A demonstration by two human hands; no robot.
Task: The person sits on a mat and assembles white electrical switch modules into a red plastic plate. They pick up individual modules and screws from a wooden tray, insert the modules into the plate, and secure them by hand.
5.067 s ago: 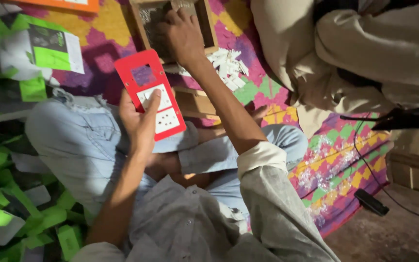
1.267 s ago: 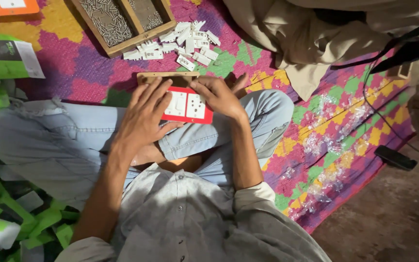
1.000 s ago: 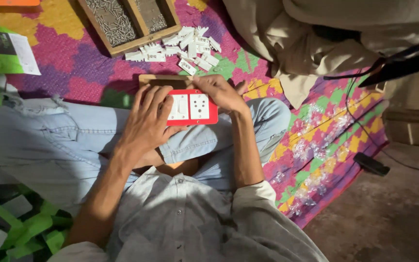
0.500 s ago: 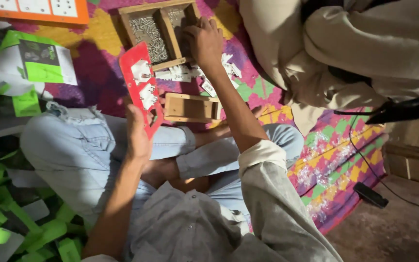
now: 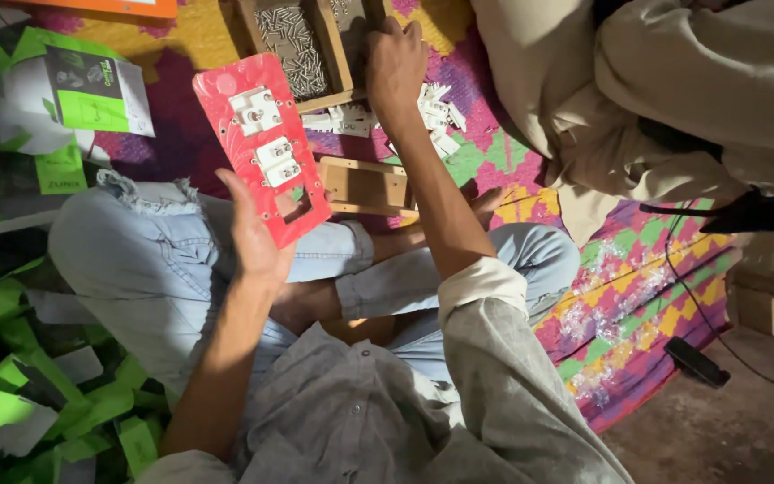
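A seated worker's left hand [image 5: 257, 237] grips a red plate [image 5: 266, 143], seemingly light and stiff, by its lower edge while the right hand [image 5: 393, 63], fingers curled, reaches into the tray [image 5: 338, 54] beyond it.

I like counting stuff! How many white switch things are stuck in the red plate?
2. One white switch piece sits near the top of the red plate held by the left hand; the other sits just below it. Under them is an empty square opening.
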